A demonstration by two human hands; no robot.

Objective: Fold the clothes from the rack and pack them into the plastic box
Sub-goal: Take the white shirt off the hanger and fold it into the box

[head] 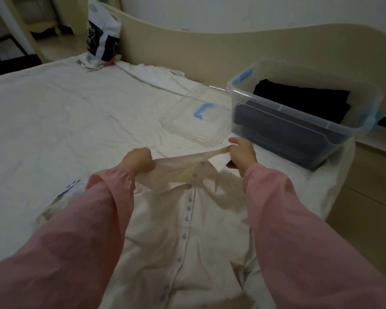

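On the white bed sheet (54,112) a pale buttoned shirt (187,230) lies front up. My left hand (138,160) and right hand (243,152) each pinch its collar, taut between them. The plastic box (288,121), holding dark folded clothes, stands beyond my right hand. The print on the bag (100,39) is too blurred to read.

Your sleeves (112,208) thin crinkled pink cloth, button-up shirt (187,241) soft matt cloth, storage box (288,109) clear glossy plastic, bedsheet (76,112) matt creased cloth, headboard (210,47) smooth and matt.
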